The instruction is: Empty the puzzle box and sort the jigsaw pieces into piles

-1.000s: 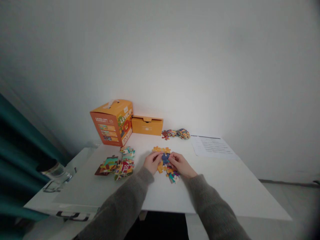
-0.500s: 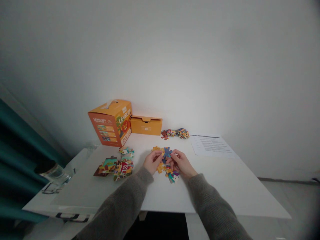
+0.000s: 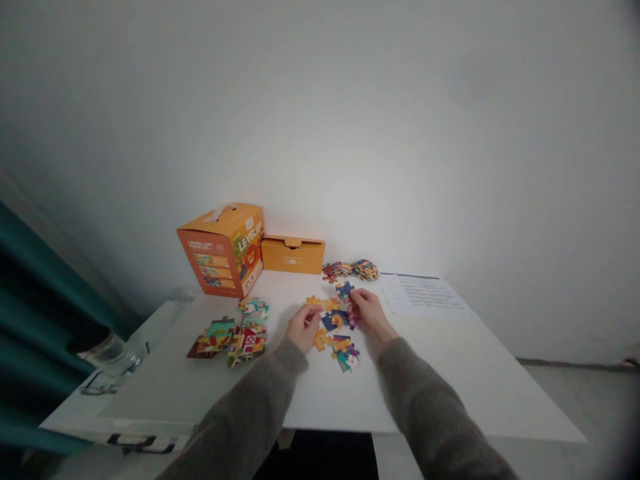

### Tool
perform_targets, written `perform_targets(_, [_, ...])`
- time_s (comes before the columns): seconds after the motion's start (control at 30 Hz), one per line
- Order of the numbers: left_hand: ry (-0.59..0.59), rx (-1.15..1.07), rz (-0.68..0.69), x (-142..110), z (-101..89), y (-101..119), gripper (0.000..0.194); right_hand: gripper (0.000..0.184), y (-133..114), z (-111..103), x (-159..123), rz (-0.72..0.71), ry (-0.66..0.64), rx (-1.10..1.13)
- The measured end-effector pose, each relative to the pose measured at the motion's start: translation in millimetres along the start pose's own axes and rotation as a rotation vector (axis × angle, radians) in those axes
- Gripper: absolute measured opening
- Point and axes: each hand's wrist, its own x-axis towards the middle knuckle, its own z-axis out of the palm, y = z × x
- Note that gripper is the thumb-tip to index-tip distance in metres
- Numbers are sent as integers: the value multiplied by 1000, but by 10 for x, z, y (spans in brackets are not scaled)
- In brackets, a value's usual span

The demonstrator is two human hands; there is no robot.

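Note:
On the white table [image 3: 450,373] lies a cluster of orange, blue and purple puzzle pieces [image 3: 334,328] between my hands. My right hand [image 3: 367,310] is raised a little above it, fingers pinched on a blue and red puzzle piece [image 3: 344,289]. Left of the cluster, my left hand [image 3: 303,325] rests on the table with its fingertips on an orange piece [image 3: 315,302]; the fingers are curled. Grey sleeves cover both arms.
An orange puzzle box [image 3: 225,248] and a flat orange carton [image 3: 293,254] stand at the back. A colourful pile of pieces [image 3: 231,333] lies at the left, another heap [image 3: 353,269] at the back. A printed sheet [image 3: 425,293] lies right. A glass [image 3: 107,350] sits on a low side surface.
My right hand has lifted a blue and red piece out of the cluster and moved it up and away from me. The left hand stays by the cluster.

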Motion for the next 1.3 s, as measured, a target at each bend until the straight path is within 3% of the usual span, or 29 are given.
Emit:
perform_targets(0.1, [-26, 56, 39, -19, 2, 45, 13, 23, -12, -60, 353, 20, 141, 26])
perform_targets(0.23, [-27, 104, 64, -33, -12, 106, 14, 19, -60, -20, 776, -3, 190, 49])
perform_targets(0.37, [-13, 124, 56, -26, -29, 111, 14, 13, -81, 15, 913, -47, 216, 30])
perform_targets(0.6, [54, 45, -4, 16, -57, 83, 11, 14, 54, -73, 412, -170, 189, -223])
perform_targets(0.8, [123, 47, 20, 37, -101, 52, 13, 25, 94, 51, -54, -526, 51, -928])
perform_targets(0.9, [120, 48, 20, 39, -117, 48, 14, 27, 78, 215, -149, -614, -53, -1139])
perform_targets(1.1, [184, -25, 22, 52, -143, 83, 13, 28, 70, 535, -146, -676, -211, -1208])
perform_targets(1.3, [206, -134, 57, 22, -136, 115, 14, 26, 101, 664, -91, -623, -151, -1269])
